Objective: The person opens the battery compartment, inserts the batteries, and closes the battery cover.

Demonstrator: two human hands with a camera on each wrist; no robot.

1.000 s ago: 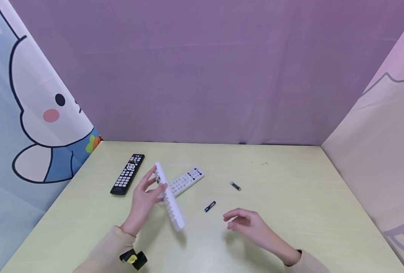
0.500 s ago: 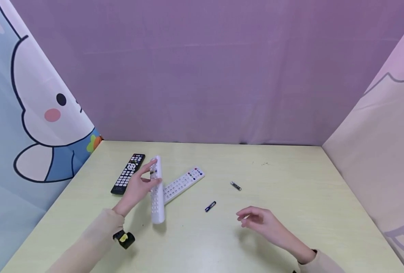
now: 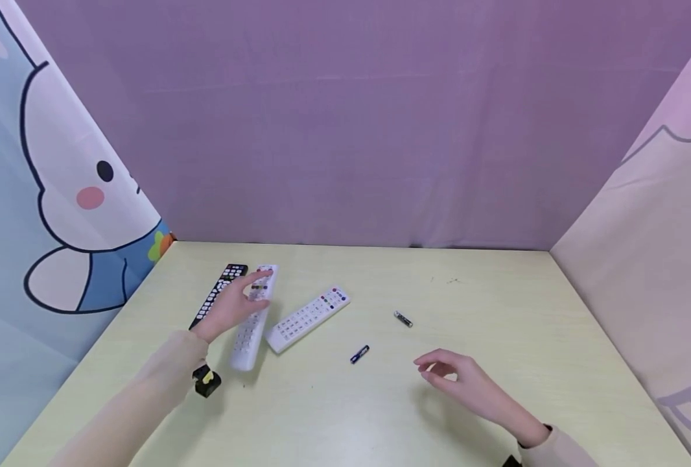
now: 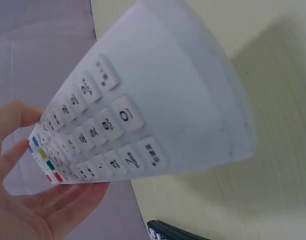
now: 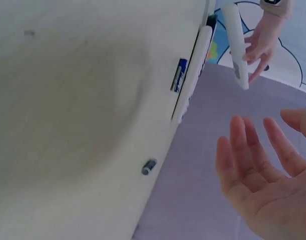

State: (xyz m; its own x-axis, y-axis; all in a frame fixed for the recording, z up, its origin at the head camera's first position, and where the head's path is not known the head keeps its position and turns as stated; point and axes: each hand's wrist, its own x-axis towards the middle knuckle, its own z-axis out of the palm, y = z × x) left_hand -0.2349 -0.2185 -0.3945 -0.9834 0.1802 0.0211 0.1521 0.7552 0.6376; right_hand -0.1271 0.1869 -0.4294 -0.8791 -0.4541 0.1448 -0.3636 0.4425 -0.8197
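My left hand (image 3: 229, 310) holds a white remote control (image 3: 251, 337) by its edges near the far end, thumb on one side and fingers on the other. In the left wrist view the keypad of this remote (image 4: 183, 90) faces the camera, raised off the table. A black remote control (image 3: 208, 303) lies just left of it, partly hidden by the hand. Another white remote (image 3: 307, 319) lies slantwise to the right. My right hand (image 3: 462, 383) hovers above the table with loosely bent fingers and nothing in them. Nearest to it are a blue battery (image 3: 360, 354) and a dark battery (image 3: 403, 318).
The pale wooden table (image 3: 497, 311) ends at a purple curtain (image 3: 380, 130) at the back. Printed cloths with cartoon figures hang on the left (image 3: 89, 194) and right (image 3: 660, 259).
My left hand has carried the white remote left, toward the black one, and turned its keypad upward. The right hand has drawn back to the right. Both batteries lie where they were.
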